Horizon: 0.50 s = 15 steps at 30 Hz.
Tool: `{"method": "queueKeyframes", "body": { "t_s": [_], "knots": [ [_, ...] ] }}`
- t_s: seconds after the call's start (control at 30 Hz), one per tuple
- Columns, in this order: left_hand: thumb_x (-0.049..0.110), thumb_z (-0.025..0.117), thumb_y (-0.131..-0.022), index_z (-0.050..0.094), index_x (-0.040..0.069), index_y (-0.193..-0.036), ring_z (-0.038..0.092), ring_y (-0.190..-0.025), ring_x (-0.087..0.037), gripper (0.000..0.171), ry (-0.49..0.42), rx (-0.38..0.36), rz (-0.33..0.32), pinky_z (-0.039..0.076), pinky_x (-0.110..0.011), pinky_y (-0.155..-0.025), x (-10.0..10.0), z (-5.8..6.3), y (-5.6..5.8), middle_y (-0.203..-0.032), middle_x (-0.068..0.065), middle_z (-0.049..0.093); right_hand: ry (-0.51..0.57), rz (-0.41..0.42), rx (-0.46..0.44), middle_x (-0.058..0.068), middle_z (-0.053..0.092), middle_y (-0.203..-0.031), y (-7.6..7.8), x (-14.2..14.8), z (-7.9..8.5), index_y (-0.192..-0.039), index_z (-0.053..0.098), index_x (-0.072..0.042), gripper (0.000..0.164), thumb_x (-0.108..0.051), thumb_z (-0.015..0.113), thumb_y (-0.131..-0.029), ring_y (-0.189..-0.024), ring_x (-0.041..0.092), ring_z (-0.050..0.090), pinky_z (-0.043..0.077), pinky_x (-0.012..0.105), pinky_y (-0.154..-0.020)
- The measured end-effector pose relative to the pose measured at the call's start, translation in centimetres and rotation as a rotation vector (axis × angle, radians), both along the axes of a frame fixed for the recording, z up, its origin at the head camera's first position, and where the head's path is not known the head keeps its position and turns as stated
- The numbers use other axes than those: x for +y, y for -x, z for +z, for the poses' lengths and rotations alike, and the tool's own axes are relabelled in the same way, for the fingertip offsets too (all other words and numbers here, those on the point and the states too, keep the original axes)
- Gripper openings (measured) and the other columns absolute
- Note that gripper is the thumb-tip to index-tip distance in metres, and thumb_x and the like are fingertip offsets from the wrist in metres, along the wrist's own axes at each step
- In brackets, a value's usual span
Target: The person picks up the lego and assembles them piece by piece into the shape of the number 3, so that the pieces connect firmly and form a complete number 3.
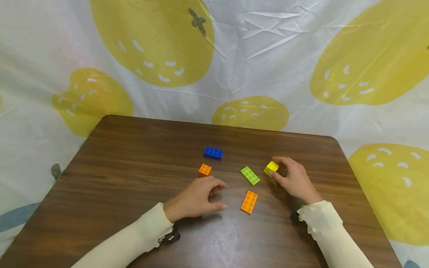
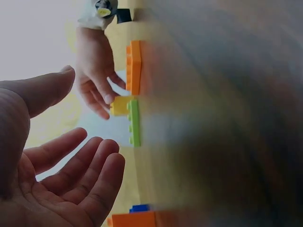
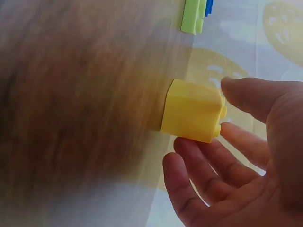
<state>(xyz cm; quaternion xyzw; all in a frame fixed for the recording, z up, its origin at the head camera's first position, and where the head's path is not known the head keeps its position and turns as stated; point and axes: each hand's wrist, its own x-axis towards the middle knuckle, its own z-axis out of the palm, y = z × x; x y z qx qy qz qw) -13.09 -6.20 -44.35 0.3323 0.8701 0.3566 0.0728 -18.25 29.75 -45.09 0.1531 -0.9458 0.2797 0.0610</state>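
Note:
My right hand [image 1: 295,179] pinches a yellow toy brick [image 1: 271,168] between thumb and fingers, at the right of the group. In the right wrist view the thumb tip is at one side of the yellow brick [image 3: 191,111], fingertips at the opposite side. Over the table, my left hand [image 1: 197,197] holds nothing, its thumb spread from relaxed fingers. Just beyond its knuckles stands a small orange brick [image 1: 205,170], partly hidden. Between the hands lie a lime-green brick [image 1: 250,175] and, nearer me, a long orange brick [image 1: 249,202], both studs up.
A long blue brick [image 1: 213,153] lies farther back on the dark wood-grain table [image 1: 134,156]. Behind the table's far edge hangs a white curtain [image 1: 261,63] printed with big yellow fruit.

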Motion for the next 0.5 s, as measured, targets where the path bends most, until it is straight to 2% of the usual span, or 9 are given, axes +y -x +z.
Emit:
{"method": "queueKeyframes", "body": {
  "t_s": [0.23,0.5],
  "knots": [
    [0.039,0.086,-0.089,0.071,0.012,-0.13,0.068,-0.1,-0.012,0.051,-0.007,-0.062,-0.025,0.057,-0.025,-0.09,1.3,-0.8,-0.1,-0.116,-0.002,0.074,0.0,-0.026,-0.062,0.023,0.072,-0.125,0.1,0.2,0.4,-0.139,0.062,0.003,0.049,-0.014,0.077,-0.096,-0.106,0.037,0.072,0.06,0.055,-0.09],
    [0.031,0.089,-0.087,0.072,0.009,-0.128,0.069,-0.098,-0.009,0.05,-0.118,-0.18,-0.051,0.057,-0.018,-0.087,2.8,-1.6,-0.3,-0.111,-0.005,0.075,-0.006,-0.031,-0.08,0.02,0.075,-0.119,0.2,0.3,0.4,-0.134,0.066,0.002,0.044,-0.014,0.078,-0.095,-0.098,0.031,0.075,0.061,0.05,-0.086]
  ]
}}
